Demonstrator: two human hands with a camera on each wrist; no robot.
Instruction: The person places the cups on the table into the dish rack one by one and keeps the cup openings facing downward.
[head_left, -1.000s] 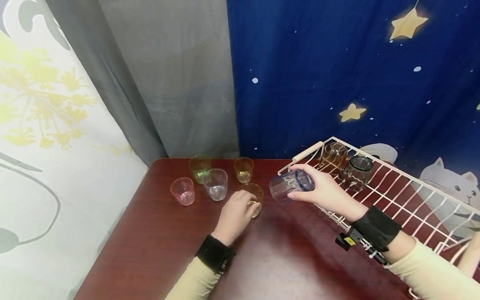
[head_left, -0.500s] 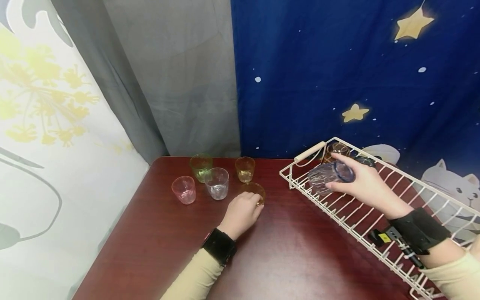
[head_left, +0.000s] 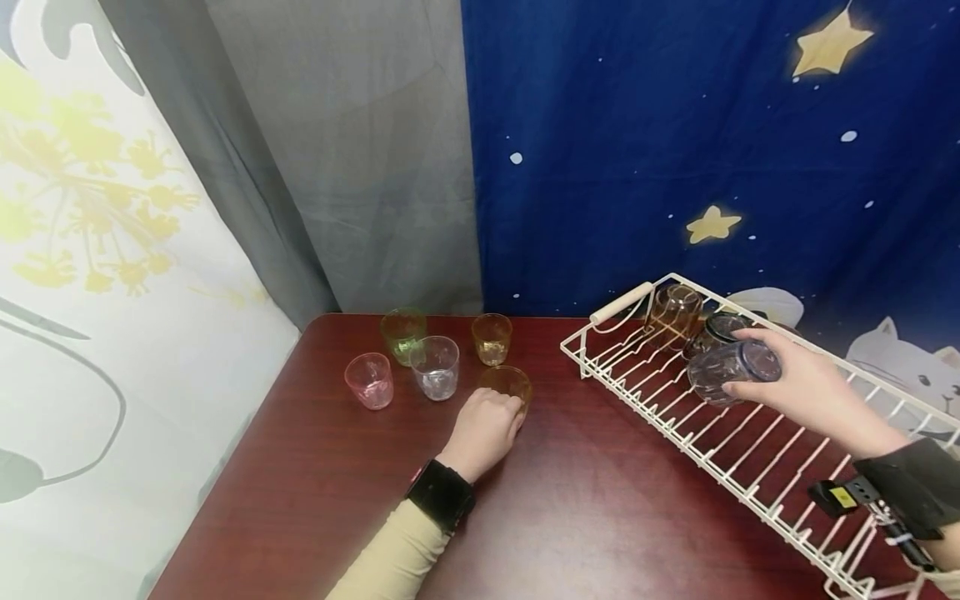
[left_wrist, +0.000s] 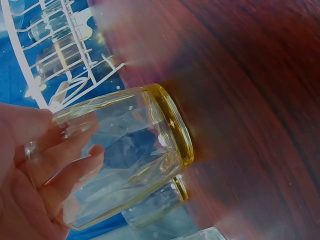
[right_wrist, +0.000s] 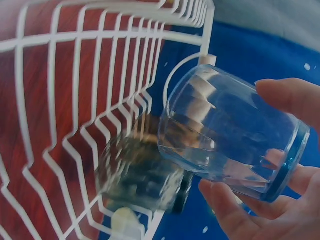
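Observation:
On the table my left hand [head_left: 483, 427] grips the near yellow glass [head_left: 517, 386] by its rim. In the left wrist view that yellow glass [left_wrist: 130, 150] shows its thick amber base against the wood, thumb and fingers around the mouth end. My right hand [head_left: 813, 387] holds a bluish glass [head_left: 716, 375] by its base end over the white wire rack [head_left: 703, 460], tilted with the mouth to the left. A dark glass [head_left: 726, 325] sits base up in the rack just behind it, beside a brown glass [head_left: 672, 317] at the rack's far left end.
Left of the left hand stand a pink glass [head_left: 370, 383], a clear glass [head_left: 435, 367] and a green glass [head_left: 397, 333]. Another yellow glass [head_left: 492, 340] is near the back edge. The rack's wooden handle [head_left: 621, 303] rises at its left end; a curtain [head_left: 570, 208] hangs behind.
My right hand has carried the bluish glass rightward, from beside the rack's left end to over the rack near the dark glass. The left hand stays at the near yellow glass.

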